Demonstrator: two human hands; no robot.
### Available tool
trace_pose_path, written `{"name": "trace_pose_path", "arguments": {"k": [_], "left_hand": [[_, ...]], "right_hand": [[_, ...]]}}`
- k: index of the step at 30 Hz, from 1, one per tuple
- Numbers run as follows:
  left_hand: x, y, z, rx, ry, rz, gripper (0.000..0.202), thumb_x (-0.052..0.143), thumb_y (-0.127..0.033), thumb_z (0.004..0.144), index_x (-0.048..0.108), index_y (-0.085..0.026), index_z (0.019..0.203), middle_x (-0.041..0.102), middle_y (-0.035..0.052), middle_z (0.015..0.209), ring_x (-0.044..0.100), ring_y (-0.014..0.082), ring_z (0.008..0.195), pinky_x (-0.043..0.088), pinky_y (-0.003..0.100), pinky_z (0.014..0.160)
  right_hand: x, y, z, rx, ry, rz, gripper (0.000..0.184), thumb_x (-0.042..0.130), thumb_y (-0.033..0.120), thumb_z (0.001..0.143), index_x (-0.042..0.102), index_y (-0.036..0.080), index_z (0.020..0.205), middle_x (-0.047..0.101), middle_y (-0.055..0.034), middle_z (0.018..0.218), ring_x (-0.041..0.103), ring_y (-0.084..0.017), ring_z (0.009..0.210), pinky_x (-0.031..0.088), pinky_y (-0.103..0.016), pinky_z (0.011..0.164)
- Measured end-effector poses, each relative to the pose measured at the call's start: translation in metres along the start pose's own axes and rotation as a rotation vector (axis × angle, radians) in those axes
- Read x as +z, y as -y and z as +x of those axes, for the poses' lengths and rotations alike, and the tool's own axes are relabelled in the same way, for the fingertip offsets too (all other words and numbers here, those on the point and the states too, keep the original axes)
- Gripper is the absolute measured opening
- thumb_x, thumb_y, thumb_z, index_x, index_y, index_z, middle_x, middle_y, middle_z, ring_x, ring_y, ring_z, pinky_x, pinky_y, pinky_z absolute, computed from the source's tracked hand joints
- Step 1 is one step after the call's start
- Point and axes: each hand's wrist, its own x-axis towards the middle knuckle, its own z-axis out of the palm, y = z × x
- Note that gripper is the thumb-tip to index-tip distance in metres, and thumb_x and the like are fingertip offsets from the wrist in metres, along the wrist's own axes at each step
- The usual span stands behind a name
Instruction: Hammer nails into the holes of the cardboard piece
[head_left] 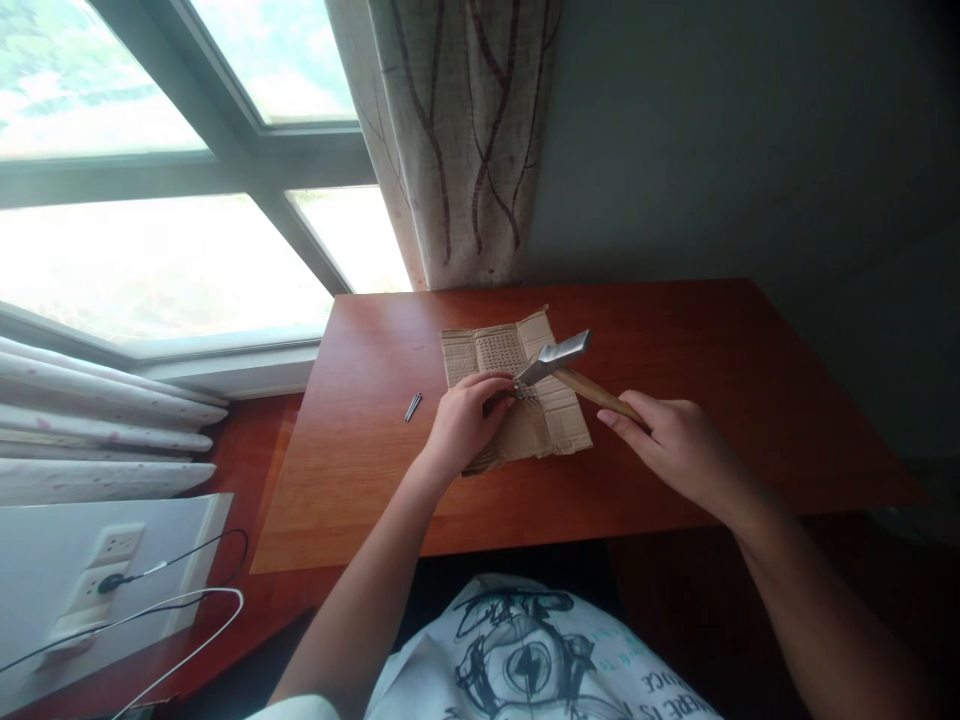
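One printed shirt (525, 660) fills the near edge, with two bare arms reaching past it over one bench (360, 500). The right hand (667, 440) is clamped around the wooden handle of one hammer (596, 391). The left hand (472, 410) rests at one creased sheet of cardboard (566, 425), its fingers bent in just beside the hammer's metal head (whether they pinch anything is too small to tell). One perforated piece (499, 350) lies on the cardboard, mid-bench, partly hidden by hand and hammer. Left of it, apart, lies one small group of metal pins (412, 407), at least two. Beyond stand one patterned curtain (465, 130) and one window (247, 150), four panes showing.
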Motion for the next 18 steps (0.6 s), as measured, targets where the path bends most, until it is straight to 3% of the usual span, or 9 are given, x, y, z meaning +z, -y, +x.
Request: {"name": "trace_pose_path", "arguments": {"k": [5,10,18], "left_hand": [[-0.006,-0.008,-0.007,0.057,-0.037,0.123,0.023,0.059,-0.025,0.094,0.070,-0.022,0.114,0.071,0.0058,0.124,0.067,0.0223,0.113,0.054,0.038,0.099],[-0.003,-0.011,-0.014,0.073,0.021,0.266,0.039,0.063,-0.035,0.091,0.063,-0.020,0.127,0.064,0.0092,0.137,0.055,0.0292,0.129,0.044,0.047,0.110],[0.000,-0.006,-0.019,0.050,0.074,0.324,0.049,0.058,-0.042,0.093,0.056,-0.020,0.138,0.054,0.0087,0.149,0.047,0.0286,0.138,0.035,0.046,0.117]], "right_hand": [[0.002,-0.004,-0.004,0.031,-0.006,0.013,0.041,0.045,0.054,0.099,0.043,0.023,0.072,0.050,0.0034,0.056,0.047,-0.014,0.050,0.028,-0.029,0.054],[0.002,0.000,-0.003,0.026,0.036,0.020,0.041,0.044,0.054,0.100,0.043,0.023,0.073,0.052,0.0033,0.058,0.049,-0.013,0.052,0.029,-0.028,0.054],[-0.004,0.008,0.007,0.016,0.059,-0.039,0.040,0.044,0.053,0.100,0.045,0.023,0.072,0.056,0.0017,0.059,0.052,-0.015,0.054,0.028,-0.029,0.055]]}}
